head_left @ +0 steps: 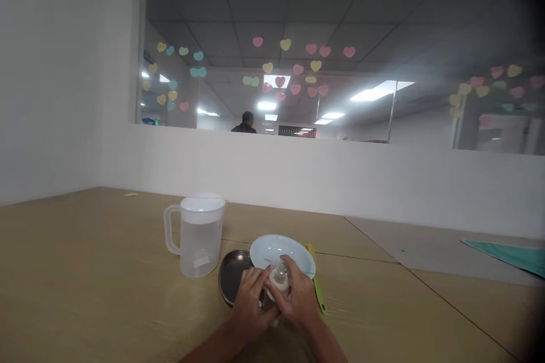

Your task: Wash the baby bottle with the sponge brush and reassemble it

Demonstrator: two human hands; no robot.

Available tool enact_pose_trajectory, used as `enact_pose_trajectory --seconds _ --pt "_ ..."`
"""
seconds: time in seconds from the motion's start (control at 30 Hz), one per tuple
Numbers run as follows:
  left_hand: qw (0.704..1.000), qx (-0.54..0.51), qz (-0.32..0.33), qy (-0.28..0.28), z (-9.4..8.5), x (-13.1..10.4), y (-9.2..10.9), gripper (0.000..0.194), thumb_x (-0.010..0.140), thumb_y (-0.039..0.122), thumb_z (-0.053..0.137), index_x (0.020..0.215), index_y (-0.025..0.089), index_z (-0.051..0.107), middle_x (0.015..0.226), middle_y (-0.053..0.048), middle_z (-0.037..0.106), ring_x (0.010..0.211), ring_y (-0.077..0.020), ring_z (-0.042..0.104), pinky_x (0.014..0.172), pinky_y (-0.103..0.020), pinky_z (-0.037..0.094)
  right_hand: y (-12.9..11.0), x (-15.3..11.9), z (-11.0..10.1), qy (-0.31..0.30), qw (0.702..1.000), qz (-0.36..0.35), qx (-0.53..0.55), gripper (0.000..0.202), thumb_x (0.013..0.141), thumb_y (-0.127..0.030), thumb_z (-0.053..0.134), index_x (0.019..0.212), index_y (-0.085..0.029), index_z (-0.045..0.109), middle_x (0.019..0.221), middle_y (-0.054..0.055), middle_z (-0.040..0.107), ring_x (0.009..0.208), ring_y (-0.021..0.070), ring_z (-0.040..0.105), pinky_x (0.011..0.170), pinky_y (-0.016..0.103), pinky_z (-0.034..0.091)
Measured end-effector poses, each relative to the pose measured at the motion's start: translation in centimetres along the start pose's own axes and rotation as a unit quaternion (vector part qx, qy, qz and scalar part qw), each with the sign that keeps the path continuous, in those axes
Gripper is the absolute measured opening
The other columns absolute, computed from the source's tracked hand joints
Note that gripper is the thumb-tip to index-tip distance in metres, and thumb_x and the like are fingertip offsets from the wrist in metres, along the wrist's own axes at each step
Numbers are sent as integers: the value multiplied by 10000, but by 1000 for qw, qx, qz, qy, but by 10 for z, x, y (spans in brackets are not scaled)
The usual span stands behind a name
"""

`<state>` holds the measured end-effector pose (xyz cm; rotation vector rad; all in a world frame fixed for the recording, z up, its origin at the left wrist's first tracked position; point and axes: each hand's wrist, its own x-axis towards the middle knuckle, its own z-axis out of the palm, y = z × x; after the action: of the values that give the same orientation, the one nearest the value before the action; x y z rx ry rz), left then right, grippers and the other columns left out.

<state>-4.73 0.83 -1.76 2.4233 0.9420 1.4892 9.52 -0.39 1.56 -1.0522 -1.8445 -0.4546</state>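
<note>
Both hands are closed around a baby bottle (280, 277) with a clear domed top and a whitish collar. My left hand (250, 300) grips it from the left side, fingers curled. From the right, my right hand (301, 298) wraps it, its thumb across the front and its fingers by the top. Most of the bottle's body is hidden behind the hands. Just beyond them lies a white oval bowl (266, 244). A round dark metal dish (232, 278) sits beside my left hand, partly covered by it. To the right of my right hand is a green-handled utensil (319, 298) with a yellow far end.
A lidded translucent pitcher (201, 238) stands at the left, its handle pointing left. The wooden table (106, 289) runs back to a white wall (276, 173) with a window above. A teal cloth (511, 254) lies at the far right. Behind the glass is a person (246, 123).
</note>
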Motion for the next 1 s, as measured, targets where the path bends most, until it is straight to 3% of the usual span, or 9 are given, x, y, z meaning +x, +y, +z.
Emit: enact_pose_trajectory --seconds 0.33,0.43,0.53,0.63,0.73,0.83,1.0 --pt "999 -24 16 30 1 -4 -4 423 722 259 567 1128 165 501 1034 -91 591 923 -233 529 811 -380 413 -2 -4 9 82 995 -48 -28 475 755 -427 587 1128 -138 529 900 105 688 750 210 667 659 287 537" --pt "999 -22 30 22 0 -5 -4 462 747 295 568 1179 164 466 1080 -103 581 959 -236 526 832 -388 417 -2 -5 9 113 994 12 7 500 740 -435 604 1139 -150 509 927 98 680 726 198 665 618 268 531" --pt "998 -6 55 11 -2 -7 -3 524 767 352 570 1234 165 425 1108 -116 577 982 -242 528 848 -399 422 -2 -7 9 181 979 65 67 538 714 -414 633 1155 -158 461 973 116 655 761 203 657 651 293 526" --pt "997 17 76 12 -5 -10 -4 556 770 351 568 1264 163 394 1127 -123 574 996 -245 535 866 -411 423 -4 -4 6 273 938 120 177 580 708 -414 627 1172 -167 381 984 121 631 763 194 638 673 332 515" --pt "994 34 104 16 -7 -11 -8 578 755 342 575 1265 148 383 1117 -134 579 985 -247 545 872 -419 426 -6 3 3 324 892 236 207 588 684 -422 650 1143 -170 384 995 111 615 785 182 615 697 333 500" --pt "990 47 133 18 -8 -11 -13 562 752 358 569 1242 138 406 1108 -147 583 980 -255 552 862 -419 436 -2 8 4 263 894 324 165 565 679 -425 652 1142 -170 452 1064 118 595 823 187 592 722 327 491" --pt "989 61 135 -6 -9 -11 -19 560 790 409 544 1260 138 406 1136 -158 579 1000 -264 550 877 -432 436 21 1 14 102 949 260 149 430 716 -307 550 1129 -190 553 1134 94 582 802 174 573 728 322 499"
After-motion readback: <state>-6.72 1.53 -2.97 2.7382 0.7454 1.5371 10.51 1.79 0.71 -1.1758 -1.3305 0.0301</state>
